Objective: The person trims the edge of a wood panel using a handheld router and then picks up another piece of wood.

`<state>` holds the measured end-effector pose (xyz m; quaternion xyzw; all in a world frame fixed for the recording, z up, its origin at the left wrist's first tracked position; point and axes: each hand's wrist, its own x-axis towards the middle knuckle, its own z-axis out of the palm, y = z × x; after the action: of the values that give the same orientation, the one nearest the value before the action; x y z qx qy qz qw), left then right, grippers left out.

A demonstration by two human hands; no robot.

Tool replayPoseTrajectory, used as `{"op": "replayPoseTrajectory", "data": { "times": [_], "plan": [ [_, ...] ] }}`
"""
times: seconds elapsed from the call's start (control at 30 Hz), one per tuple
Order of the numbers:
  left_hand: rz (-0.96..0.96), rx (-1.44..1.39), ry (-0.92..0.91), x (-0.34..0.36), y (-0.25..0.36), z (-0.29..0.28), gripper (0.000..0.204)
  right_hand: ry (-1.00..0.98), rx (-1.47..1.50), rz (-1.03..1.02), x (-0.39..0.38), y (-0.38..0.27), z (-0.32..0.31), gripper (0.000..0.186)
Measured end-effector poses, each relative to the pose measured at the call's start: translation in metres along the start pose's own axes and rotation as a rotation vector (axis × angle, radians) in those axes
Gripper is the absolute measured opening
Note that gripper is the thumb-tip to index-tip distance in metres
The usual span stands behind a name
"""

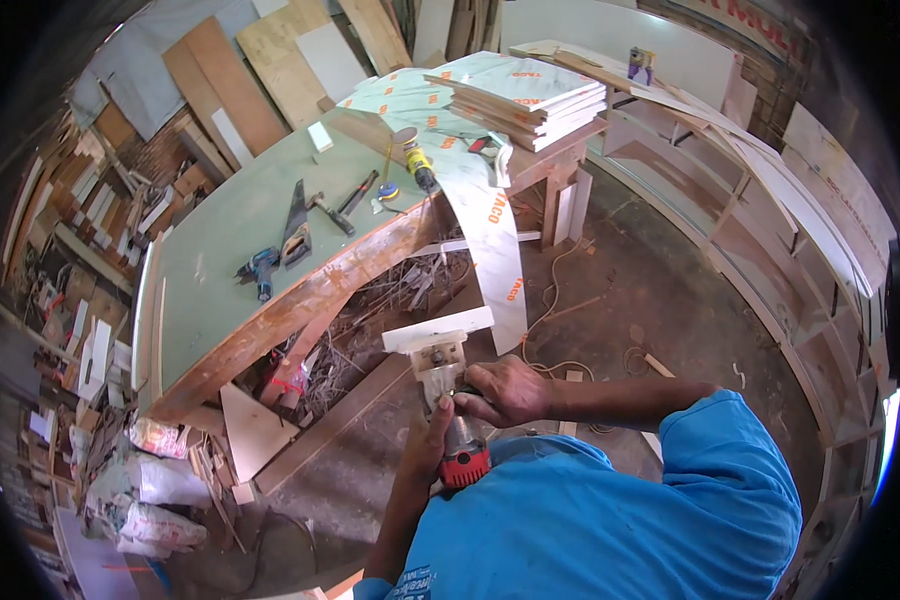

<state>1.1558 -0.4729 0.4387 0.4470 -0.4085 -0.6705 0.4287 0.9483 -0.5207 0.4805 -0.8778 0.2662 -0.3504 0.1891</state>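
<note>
I hold a trim router (465, 467) with a red end cap and a silver body close to my chest, its base turned away from me. My left hand (434, 428) is wrapped round the body, thumb on top. The fingers of my right hand (510, 390) are bent against the side of the router near its base; what exactly they pinch is hidden. A pale base block (438, 367) sits at the router's far end, with a long white strip (440, 329) across it.
Ahead, a green-topped workbench (210, 240) carries a blue drill (260, 272), a handsaw (295, 230), a hammer (330, 213), a yellow power tool (417, 165) and stacked white panels (540, 100). A printed sheet (495, 250) hangs off its edge. A cable (550, 300) crosses the floor. Shelving (770, 230) stands right.
</note>
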Motion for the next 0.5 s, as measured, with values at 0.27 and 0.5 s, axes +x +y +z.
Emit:
{"op": "replayPoseTrajectory", "data": {
  "times": [0.27,0.5],
  "plan": [
    [0.137,0.188,0.071,-0.009,0.021,0.018,0.047,0.059,0.640,0.643,-0.005,-0.030,0.016,0.045],
    [0.156,0.070,0.102,0.005,0.000,0.008,0.049,-0.125,0.767,0.736,0.005,-0.018,-0.001,0.057]
  ]
}}
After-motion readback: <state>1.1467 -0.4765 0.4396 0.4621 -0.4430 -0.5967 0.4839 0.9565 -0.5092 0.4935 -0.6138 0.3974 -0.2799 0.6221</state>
